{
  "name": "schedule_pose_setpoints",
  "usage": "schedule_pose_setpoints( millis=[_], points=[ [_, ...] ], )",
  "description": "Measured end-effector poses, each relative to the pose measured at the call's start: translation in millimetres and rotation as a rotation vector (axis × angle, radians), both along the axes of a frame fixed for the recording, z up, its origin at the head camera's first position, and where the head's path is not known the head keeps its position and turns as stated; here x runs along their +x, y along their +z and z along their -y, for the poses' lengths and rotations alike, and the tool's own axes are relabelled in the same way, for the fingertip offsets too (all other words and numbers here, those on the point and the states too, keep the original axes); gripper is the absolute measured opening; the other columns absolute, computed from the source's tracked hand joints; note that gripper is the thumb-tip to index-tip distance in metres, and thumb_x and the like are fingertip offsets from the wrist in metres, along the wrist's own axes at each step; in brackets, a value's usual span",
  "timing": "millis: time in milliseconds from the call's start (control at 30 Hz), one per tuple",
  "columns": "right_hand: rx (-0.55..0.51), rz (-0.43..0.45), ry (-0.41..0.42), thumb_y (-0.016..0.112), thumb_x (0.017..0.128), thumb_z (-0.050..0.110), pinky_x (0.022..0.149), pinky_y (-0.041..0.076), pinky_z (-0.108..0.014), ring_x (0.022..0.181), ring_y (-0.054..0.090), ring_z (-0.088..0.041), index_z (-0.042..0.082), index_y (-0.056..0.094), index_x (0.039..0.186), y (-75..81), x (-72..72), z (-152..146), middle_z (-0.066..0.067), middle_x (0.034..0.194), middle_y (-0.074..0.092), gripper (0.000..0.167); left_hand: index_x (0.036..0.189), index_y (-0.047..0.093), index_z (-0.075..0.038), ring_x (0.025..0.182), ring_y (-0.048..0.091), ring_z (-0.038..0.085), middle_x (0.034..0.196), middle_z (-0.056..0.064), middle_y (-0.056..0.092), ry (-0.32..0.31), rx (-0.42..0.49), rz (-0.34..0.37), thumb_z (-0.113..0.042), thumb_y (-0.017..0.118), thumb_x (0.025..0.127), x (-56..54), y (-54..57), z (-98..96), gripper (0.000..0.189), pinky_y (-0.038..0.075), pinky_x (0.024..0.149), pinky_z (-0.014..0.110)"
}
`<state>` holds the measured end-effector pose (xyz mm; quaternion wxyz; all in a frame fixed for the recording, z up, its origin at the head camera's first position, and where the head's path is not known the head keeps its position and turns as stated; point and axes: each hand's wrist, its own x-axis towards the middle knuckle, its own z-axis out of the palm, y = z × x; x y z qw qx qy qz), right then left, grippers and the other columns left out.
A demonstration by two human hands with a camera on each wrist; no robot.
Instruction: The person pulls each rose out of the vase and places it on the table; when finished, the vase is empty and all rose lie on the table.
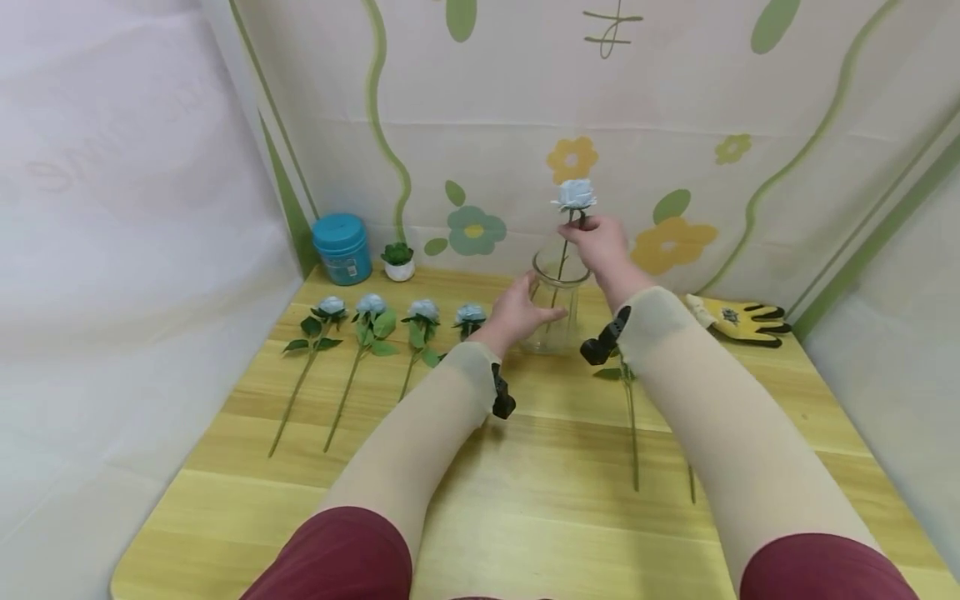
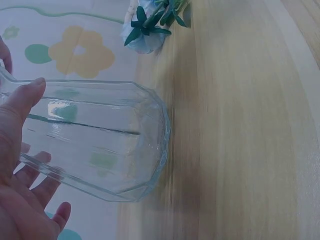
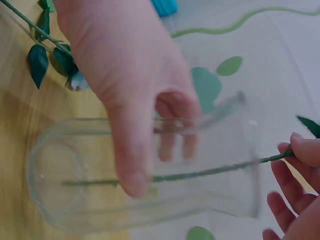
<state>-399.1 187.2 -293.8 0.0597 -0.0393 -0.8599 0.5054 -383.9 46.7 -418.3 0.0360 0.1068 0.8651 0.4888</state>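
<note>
A clear glass vase (image 1: 553, 333) stands near the back of the table. My left hand (image 1: 520, 314) grips its left side, thumb across the front and fingers round the far side, as the left wrist view of the vase (image 2: 95, 135) shows. Above the rim, my right hand (image 1: 604, 250) pinches the stem of a pale blue rose (image 1: 576, 194) just under the bloom. The bloom stands upright over the vase. Inside the glass, the green stem (image 3: 200, 174) slants down and its lower end reaches close to the base.
Several blue roses (image 1: 371, 305) lie in a row at the left; more stems (image 1: 633, 433) lie at the right, partly under my right forearm. Along the back are a blue jar (image 1: 342, 250), a small potted plant (image 1: 398, 262) and a yellow-black glove (image 1: 742, 321). A patterned curtain (image 1: 480, 150) hangs behind.
</note>
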Motion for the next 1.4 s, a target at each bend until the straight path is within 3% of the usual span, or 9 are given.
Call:
schedule_pose_setpoints(
  millis=[167,267,433,567,833,933,1067,1300,1400],
  points=[
    [-0.110,-0.043,0.030,0.071,0.094,0.027,0.113,0.026,-0.046,0.130,0.046,-0.026,0.001,0.067,0.121,25.5,13.1,-16.8,-0.011,0.132,0.062,0.038,0.157,0.028,-0.020,0.142,0.031,0.027,0.156,-0.004,0.035,-0.005,0.018,-0.009,-0.049,0.080,0.080,2.1,0.6,0.6,0.097,0.033,0.110,0.048],
    [-0.228,-0.085,0.032,0.074,0.091,0.025,0.114,0.025,-0.038,0.126,0.049,-0.022,0.006,0.070,0.114,46.9,20.7,-27.7,-0.005,0.120,0.068,0.030,0.157,0.027,-0.022,0.143,0.029,0.028,0.157,-0.006,0.033,-0.009,0.038,0.004,-0.048,0.081,0.080,3.8,1.3,1.0,0.097,0.032,0.110,0.050],
    [-0.487,-0.258,0.068,0.079,0.086,0.012,0.085,0.042,-0.024,0.090,0.062,-0.014,0.008,0.076,0.091,85.4,33.9,-47.0,0.001,0.089,0.074,0.008,0.157,0.027,-0.024,0.143,0.029,0.030,0.157,-0.007,0.034,0.000,0.056,0.018,-0.048,0.081,0.080,4.9,2.0,1.5,0.097,0.031,0.110,0.051],
    [-0.659,-0.359,0.117,0.080,0.082,0.001,0.069,0.050,-0.023,0.074,0.066,-0.016,-0.002,0.074,0.085,111.1,50.1,-65.0,-0.006,0.082,0.074,0.008,0.156,0.029,-0.026,0.142,0.029,0.031,0.156,-0.005,0.035,-0.004,0.069,0.010,-0.045,0.081,0.081,4.7,1.9,1.6,0.093,0.029,0.110,0.054],
    [-0.742,-0.392,0.098,0.081,0.079,-0.004,0.061,0.053,-0.024,0.068,0.066,-0.019,-0.009,0.071,0.089,127.3,77.7,-115.4,-0.012,0.084,0.073,0.015,0.154,0.033,-0.032,0.142,0.031,0.029,0.156,-0.007,0.035,-0.012,0.092,-0.007,-0.045,0.082,0.080,4.6,-1.5,4.2,0.090,0.031,0.109,0.056],
    [-0.714,-0.273,0.030,0.083,0.078,0.003,0.063,0.054,-0.022,0.075,0.066,-0.016,-0.004,0.073,0.098,120.4,87.7,-144.1,-0.009,0.092,0.073,0.023,0.155,0.032,-0.029,0.142,0.031,0.028,0.157,-0.005,0.034,-0.015,0.101,-0.008,-0.044,0.081,0.081,5.3,-1.3,5.2,0.091,0.032,0.109,0.053],
    [-0.580,-0.068,-0.062,0.084,0.079,0.016,0.070,0.052,-0.019,0.085,0.063,-0.012,0.008,0.072,0.111,92.5,99.7,-186.8,0.001,0.103,0.071,0.035,0.155,0.032,-0.025,0.142,0.031,0.026,0.157,-0.003,0.034,-0.018,0.106,-0.011,-0.043,0.081,0.081,3.6,-3.7,5.0,0.091,0.032,0.110,0.050],
    [-0.059,0.217,-0.026,0.070,0.091,0.040,0.074,0.048,-0.027,0.080,0.059,-0.008,0.037,0.075,0.094,8.9,104.9,-242.9,0.015,0.086,0.067,0.006,0.157,0.026,-0.022,0.143,0.030,0.026,0.158,-0.001,0.032,0.006,0.083,0.009,-0.045,0.080,0.082,4.2,-6.7,8.1,0.095,0.032,0.110,0.047],
    [0.031,0.278,0.025,0.067,0.095,0.037,0.073,0.051,-0.026,0.077,0.060,-0.007,0.030,0.074,0.094,-30.5,103.8,-259.9,0.015,0.082,0.066,0.009,0.158,0.024,-0.021,0.143,0.030,0.026,0.159,0.000,0.031,-0.001,0.075,0.010,-0.046,0.080,0.082,4.6,-5.3,7.9,0.097,0.032,0.111,0.045]
  ],
)
